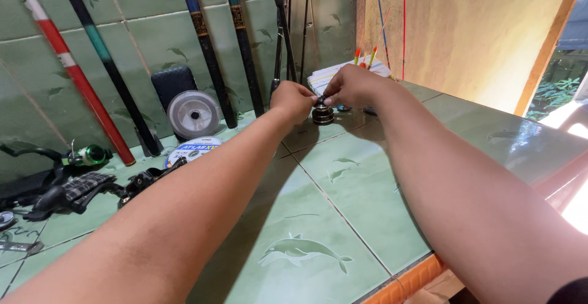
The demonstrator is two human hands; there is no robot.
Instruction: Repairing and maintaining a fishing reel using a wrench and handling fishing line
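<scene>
Dark spool (323,115) on counter | both hands' fingers (331,99) pinch its top piece

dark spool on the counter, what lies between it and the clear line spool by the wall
In the head view, the left hand crosses between the dark spool and the clear line spool; rod butts stand there too.

Bright daylight, right-edge glare, wide-angle distortion.

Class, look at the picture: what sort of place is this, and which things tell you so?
Probably a fishing tackle workbench: fishing rods lean on the tiled wall, a line spool and floats sit nearby, both hands work a small reel part.
</scene>
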